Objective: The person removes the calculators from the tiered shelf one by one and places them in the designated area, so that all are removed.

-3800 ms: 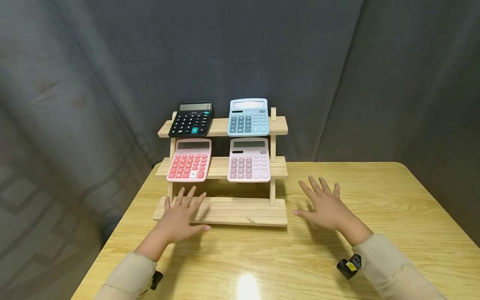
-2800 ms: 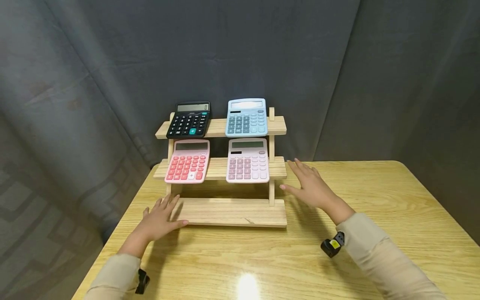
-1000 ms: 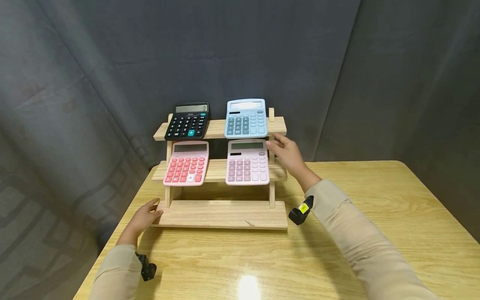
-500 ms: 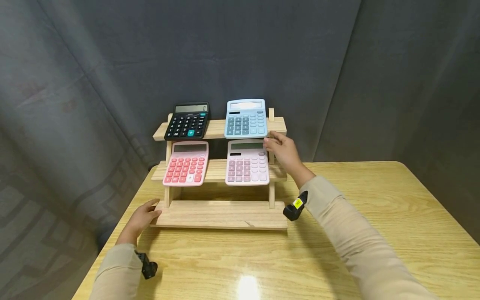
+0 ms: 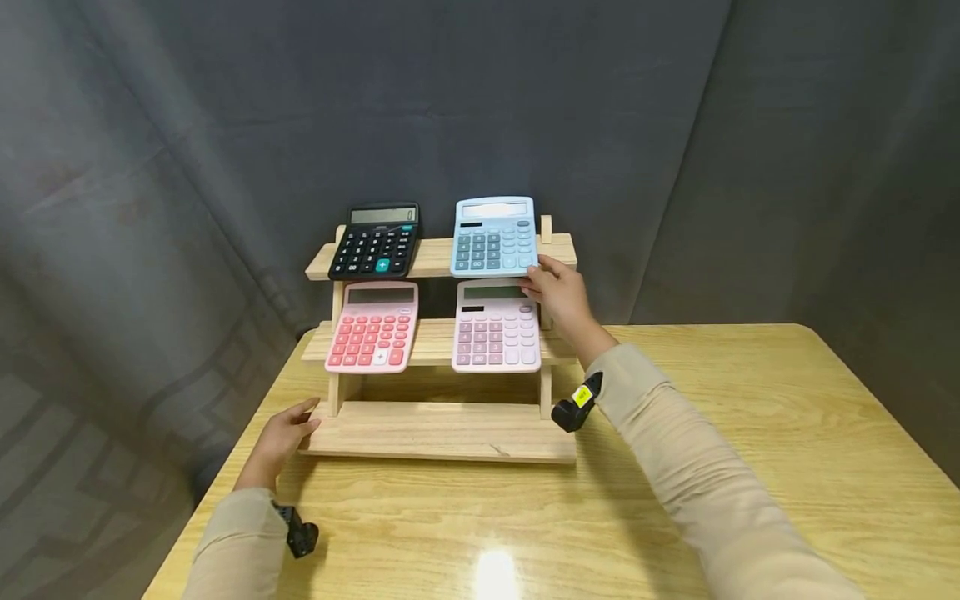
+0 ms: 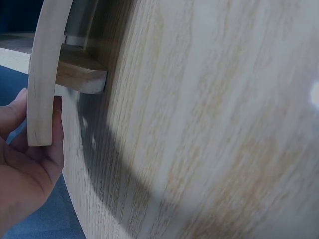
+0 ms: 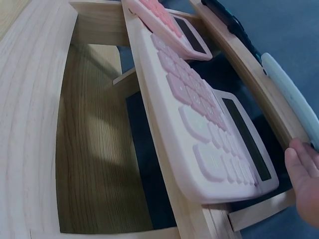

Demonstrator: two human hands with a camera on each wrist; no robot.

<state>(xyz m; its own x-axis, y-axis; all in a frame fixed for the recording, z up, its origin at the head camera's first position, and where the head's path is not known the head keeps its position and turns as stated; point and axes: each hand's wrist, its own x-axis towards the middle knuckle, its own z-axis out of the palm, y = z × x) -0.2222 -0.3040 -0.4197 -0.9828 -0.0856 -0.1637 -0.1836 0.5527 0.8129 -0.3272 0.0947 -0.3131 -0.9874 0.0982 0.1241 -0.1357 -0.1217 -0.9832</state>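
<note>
A three-tier wooden display rack (image 5: 450, 429) carries all the calculators. My left hand (image 5: 279, 442) grips the left end of its lowest board, thumb on one face and fingers on the other in the left wrist view. At the top board's front edge, the fingertips of my right hand (image 5: 562, 296) meet the lower right corner of the light blue calculator (image 5: 493, 237); whether they pinch it is hidden. Just below leans the lilac calculator (image 5: 496, 325), its screen's right end covered by that hand. A black calculator (image 5: 375, 242) and a pink calculator (image 5: 372, 327) lean on the left side.
The rack stands on a light wooden table (image 5: 735, 417), towards its far left. Behind hangs a grey curtain (image 5: 420, 100). In the right wrist view, the lilac calculator's lower end overhangs the middle board (image 7: 194, 216).
From hovering spread over the table, my left hand has gone to the lowest board's left end and taken hold. My right hand has moved up and left to the blue calculator's corner.
</note>
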